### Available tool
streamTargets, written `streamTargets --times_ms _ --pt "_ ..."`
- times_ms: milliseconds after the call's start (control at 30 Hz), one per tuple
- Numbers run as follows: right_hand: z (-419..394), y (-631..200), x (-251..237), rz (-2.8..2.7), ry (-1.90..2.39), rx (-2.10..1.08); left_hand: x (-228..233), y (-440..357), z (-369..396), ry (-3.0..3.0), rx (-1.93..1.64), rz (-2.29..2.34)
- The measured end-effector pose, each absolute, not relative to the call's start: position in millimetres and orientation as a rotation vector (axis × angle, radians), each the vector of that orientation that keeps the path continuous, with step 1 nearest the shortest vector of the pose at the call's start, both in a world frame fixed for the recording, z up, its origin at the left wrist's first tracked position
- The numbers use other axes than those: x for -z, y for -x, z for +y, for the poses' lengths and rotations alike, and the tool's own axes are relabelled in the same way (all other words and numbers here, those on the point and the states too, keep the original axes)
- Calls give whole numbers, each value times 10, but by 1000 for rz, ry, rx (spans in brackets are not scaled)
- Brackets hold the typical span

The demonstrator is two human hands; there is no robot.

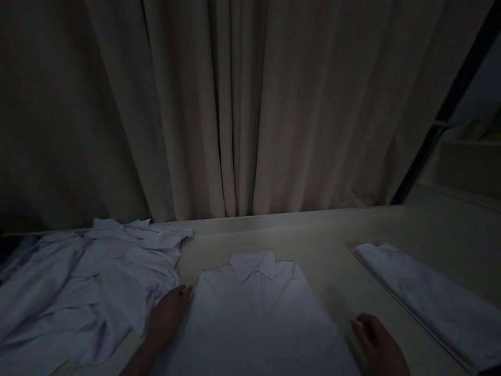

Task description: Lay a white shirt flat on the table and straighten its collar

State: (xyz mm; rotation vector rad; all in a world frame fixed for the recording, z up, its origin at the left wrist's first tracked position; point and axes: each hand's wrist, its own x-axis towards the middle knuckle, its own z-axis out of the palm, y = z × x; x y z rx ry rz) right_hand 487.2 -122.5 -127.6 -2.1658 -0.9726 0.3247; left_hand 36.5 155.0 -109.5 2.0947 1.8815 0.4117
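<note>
A white collared shirt (256,318) lies front up and spread flat on the pale surface before me, its collar pointing away and its lower part cut off by the frame's bottom edge. By the shirt's left side is my left hand (169,316), fingers loosely bent and a little apart, with nothing visible in them. My right hand (379,344) hovers just off the shirt's right side; its fingers are half curled, and a gap shows between thumb and forefinger. Dim light blurs the fine detail of both hands.
On the left, a crumpled heap of white shirts (97,282) reaches close to my left hand. A flat folded white cloth (426,297) lies on the right side of the pale surface (321,245). Beige curtains (242,104) hang along the back, with a dark post (442,115) at right.
</note>
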Motion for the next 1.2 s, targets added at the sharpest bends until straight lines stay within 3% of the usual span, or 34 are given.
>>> streamTargets --times_ms 167,333,967,1200 --pt "179 -4810 1114 -1175 2236 -348 1021 -526 1952 -2055 -382 1848" --pt "918 -4765 1226 -1183 2382 -385 1105 -705 2165 -2083 -304 1833" --pt "1330 -4946 1418 -1227 2456 -476 1177 -498 2377 -2127 -65 1972" --pt "1371 -4690 1321 -1404 2405 -218 1088 -652 2244 -2289 -112 1999"
